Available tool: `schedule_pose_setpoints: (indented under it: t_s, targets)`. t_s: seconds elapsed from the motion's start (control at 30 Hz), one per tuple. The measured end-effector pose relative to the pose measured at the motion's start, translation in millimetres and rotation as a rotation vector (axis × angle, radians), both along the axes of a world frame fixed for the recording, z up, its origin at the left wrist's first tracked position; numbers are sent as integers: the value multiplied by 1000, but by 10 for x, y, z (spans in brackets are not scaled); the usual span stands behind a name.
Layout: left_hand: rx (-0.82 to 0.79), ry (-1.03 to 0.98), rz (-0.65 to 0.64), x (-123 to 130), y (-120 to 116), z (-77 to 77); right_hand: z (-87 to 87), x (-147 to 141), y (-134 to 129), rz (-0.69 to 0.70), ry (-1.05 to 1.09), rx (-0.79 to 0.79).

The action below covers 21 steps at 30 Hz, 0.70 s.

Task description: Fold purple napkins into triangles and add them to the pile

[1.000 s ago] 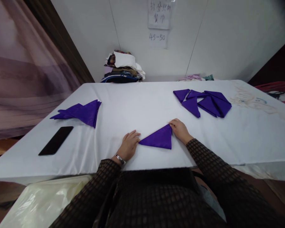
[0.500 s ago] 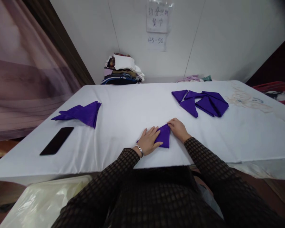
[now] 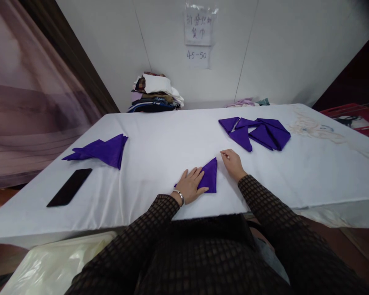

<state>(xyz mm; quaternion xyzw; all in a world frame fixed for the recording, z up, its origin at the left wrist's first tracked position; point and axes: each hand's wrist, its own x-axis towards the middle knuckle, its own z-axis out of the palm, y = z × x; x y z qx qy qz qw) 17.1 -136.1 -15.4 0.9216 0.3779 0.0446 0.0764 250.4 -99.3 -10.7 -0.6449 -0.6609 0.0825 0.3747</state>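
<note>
A folded purple napkin [image 3: 210, 176] lies near the front edge of the table, its visible part coming to a point at the top. My left hand [image 3: 190, 185] rests flat on its left side with fingers spread, covering that part. Just off the napkin's upper right tip is my right hand [image 3: 233, 164], its fingers drawn together. Between those fingertips I see nothing held, and a small gap separates them from the cloth.
Several folded purple napkins [image 3: 272, 133] lie at the back right. More purple cloth [image 3: 103, 150] sits at the left, above a dark phone-like slab [image 3: 69, 187]. A clothes pile [image 3: 156, 92] stands behind the white-covered table [image 3: 160, 143]. A red basket [image 3: 356, 116] is at far right.
My right hand has let go of the napkin's upper right tip and moved slightly away from it. My left hand stays on the napkin. The view has shifted a little.
</note>
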Motion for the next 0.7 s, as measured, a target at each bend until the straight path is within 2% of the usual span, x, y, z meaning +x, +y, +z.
schedule_pose_setpoints:
  t_s: [0.07,0.13,0.23,0.3,0.37,0.47,0.7]
  targets:
    - [2,-4,-1,-2,2,-3,83,-132,-97,103,44,118]
    - [-2,-2,-3,-7,3,-2,159,-358,-228,256,25,148]
    - [8,-6,-19,-13,-1,8,211,-721,-404,489,-117,11]
    - [25,-18,-26,-14,-4,15,195,-860,-454,569,-220,-130]
    - [24,-29,-20,-12,-4,17,149,-873,-439,544,-286,-242]
    - [-11,-16,-1,-11,4,3,57,-729,-344,456,-336,-322]
    - [-11,-10,-5,-18,10,-27,-47,-403,-189,434,-377,-311]
